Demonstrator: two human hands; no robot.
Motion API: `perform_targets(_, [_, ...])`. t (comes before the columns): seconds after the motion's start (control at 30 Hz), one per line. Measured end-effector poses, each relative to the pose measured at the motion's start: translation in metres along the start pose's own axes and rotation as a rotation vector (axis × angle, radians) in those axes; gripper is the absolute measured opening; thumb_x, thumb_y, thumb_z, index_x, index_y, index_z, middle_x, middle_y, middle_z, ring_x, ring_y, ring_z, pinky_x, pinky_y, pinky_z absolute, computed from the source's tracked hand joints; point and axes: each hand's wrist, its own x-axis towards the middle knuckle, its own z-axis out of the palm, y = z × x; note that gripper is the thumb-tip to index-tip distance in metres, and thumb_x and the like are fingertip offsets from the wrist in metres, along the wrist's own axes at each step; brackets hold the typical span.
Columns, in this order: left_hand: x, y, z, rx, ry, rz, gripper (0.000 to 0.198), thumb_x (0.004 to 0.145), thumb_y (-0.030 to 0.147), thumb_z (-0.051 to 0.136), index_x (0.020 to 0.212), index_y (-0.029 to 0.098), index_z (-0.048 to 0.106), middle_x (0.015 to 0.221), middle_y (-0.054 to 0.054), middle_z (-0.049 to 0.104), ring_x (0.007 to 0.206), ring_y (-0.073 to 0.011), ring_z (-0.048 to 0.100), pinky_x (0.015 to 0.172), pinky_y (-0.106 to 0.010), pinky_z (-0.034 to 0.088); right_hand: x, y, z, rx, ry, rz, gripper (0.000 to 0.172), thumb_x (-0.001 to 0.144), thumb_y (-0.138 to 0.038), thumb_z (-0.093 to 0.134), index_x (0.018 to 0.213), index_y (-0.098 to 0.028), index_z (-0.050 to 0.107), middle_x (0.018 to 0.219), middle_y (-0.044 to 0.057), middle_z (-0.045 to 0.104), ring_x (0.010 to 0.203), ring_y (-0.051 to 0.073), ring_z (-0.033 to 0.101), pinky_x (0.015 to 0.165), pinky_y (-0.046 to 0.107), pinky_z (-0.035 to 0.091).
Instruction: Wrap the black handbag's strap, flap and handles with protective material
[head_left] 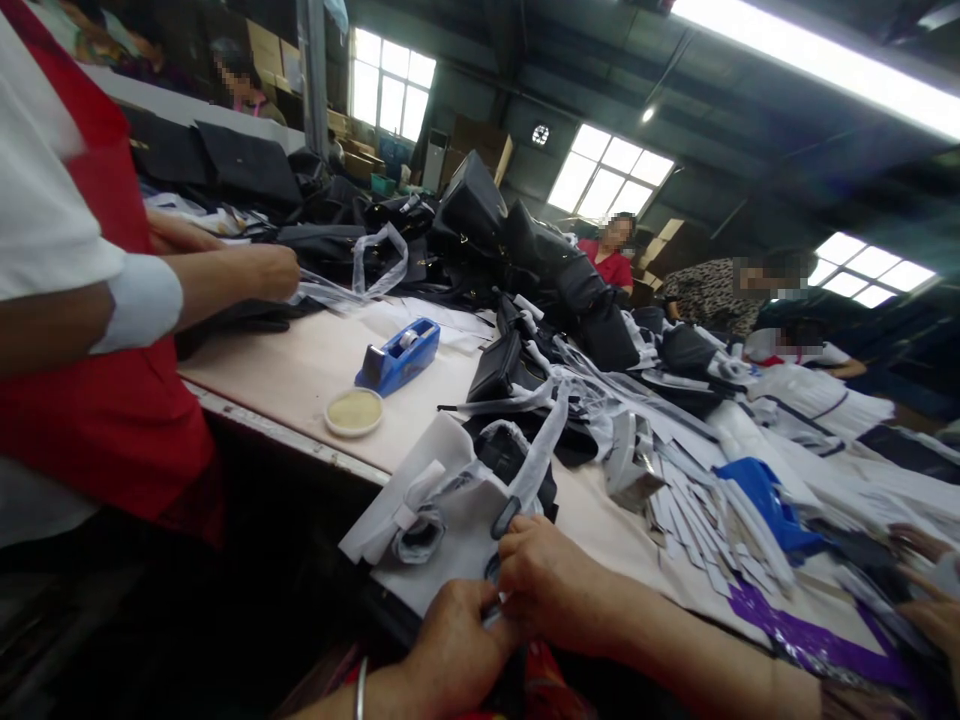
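Note:
A black handbag, partly covered by white sheets, lies at the table's front edge before me. Its handle is wrapped in pale, translucent film and loops upward. Close by on the white sheet is a coil of wrapped strap. My right hand is closed, its fingers pinching the wrapped handle near its lower end. Just below and to the left, my left hand is also closed, thumb and finger together on a small pale wrapped piece. The two hands touch, and the fingers hide much of what they hold.
A blue tape dispenser and a round dish stand left on the table. White paper strips and a grey-white device lie right. Black bags are piled behind. Co-workers stand left; another person's hands show right.

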Motion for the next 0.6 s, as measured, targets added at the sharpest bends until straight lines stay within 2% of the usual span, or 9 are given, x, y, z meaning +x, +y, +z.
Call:
perform_targets(0.17, [0.002,-0.003,-0.001,0.055,0.002,0.004,0.023,0.08,0.03,0.061,0.067,0.014,0.07,0.057,0.003,0.053,0.057,-0.0134,0.045,0.05,-0.024,0.025,0.003,-0.001,0.003,-0.018,-0.026,-0.011,0.019,0.074,-0.022,0.076,0.063,-0.017,0.062,0.077,0.001,0.065,0.081,0.019,0.052,0.074,0.034,0.031])
perform_targets(0.33, [0.004,-0.003,-0.001,0.113,0.007,0.021,0.026,0.08,0.031,0.06,0.068,0.011,0.072,0.064,-0.001,0.064,0.062,-0.0164,0.053,0.052,-0.025,0.029,0.006,-0.001,0.004,-0.106,-0.1,-0.021,0.014,0.074,-0.024,0.076,0.068,-0.018,0.066,0.081,0.003,0.067,0.08,0.02,0.052,0.069,0.035,0.028])
perform_targets(0.43, [0.006,-0.005,-0.002,0.137,0.001,0.024,0.027,0.081,0.032,0.059,0.072,0.011,0.075,0.069,-0.003,0.07,0.067,-0.02,0.06,0.053,-0.026,0.032,0.006,-0.004,-0.001,-0.155,-0.141,-0.032,0.009,0.077,-0.025,0.075,0.075,-0.019,0.069,0.084,0.004,0.067,0.084,0.021,0.053,0.071,0.036,0.029])
perform_targets(0.6, [0.007,-0.006,-0.002,0.119,-0.015,0.024,0.023,0.078,0.029,0.061,0.077,0.014,0.077,0.075,-0.003,0.075,0.073,-0.0221,0.066,0.055,-0.026,0.036,0.001,-0.01,-0.014,-0.191,-0.105,-0.053,0.008,0.081,-0.027,0.072,0.078,-0.02,0.071,0.085,0.005,0.065,0.084,0.022,0.051,0.064,0.036,0.027])
